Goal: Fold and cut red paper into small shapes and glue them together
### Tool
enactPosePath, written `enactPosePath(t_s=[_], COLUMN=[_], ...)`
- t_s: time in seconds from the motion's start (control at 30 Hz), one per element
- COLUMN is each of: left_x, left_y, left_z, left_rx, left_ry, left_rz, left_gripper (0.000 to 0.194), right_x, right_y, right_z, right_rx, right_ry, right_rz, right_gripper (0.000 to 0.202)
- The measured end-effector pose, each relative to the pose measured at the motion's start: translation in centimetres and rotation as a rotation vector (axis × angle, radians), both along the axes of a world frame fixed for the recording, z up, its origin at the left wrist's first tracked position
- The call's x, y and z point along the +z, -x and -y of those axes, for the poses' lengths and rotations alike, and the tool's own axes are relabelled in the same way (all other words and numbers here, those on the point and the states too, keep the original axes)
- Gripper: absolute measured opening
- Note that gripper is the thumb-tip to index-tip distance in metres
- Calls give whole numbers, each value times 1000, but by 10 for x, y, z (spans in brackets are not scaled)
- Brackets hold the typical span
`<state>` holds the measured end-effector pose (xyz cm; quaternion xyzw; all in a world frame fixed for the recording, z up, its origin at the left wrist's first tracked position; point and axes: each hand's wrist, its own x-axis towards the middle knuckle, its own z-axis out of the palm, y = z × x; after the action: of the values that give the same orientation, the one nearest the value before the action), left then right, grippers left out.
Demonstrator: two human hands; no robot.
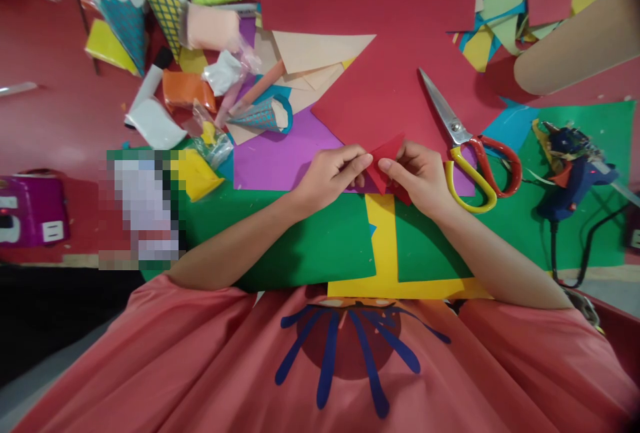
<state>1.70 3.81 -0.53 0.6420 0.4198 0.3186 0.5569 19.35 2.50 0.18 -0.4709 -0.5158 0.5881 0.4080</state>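
Between my hands is a small piece of red paper [384, 165] that looks folded, with pointed corners. My left hand [336, 174] pinches its left edge between thumb and fingers. On the opposite side my right hand [419, 176] grips it, thumb on top and fingers curled behind, partly hidden. The piece is held over purple paper [280, 163] and a large red sheet [380, 99]. Just right of my right hand lie scissors [456, 127] with one yellow and one red handle, blades pointing away from me.
A glue gun [570, 186] with a cable rests on green paper [607, 153] at right. A cardboard tube [575, 39] lies behind it. Paper cones [123, 23], clay packets [187, 89] and a marker [147, 89] crowd the left back. Yellow paper [383, 239] lies near me.
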Motion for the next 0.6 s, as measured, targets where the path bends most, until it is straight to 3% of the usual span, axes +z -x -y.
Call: enactPosePath(t_s=[0.37,0.6], left_x=[5,12], left_y=[-2,-3], left_z=[2,4], left_rx=[-80,-121], left_ry=[70,183], left_rz=[0,109], left_gripper=[44,49], right_x=[-2,3], right_y=[-3,-3], right_z=[2,3], right_rx=[70,236], right_ry=[18,36], right_rz=[17,-96], right_gripper=[39,29])
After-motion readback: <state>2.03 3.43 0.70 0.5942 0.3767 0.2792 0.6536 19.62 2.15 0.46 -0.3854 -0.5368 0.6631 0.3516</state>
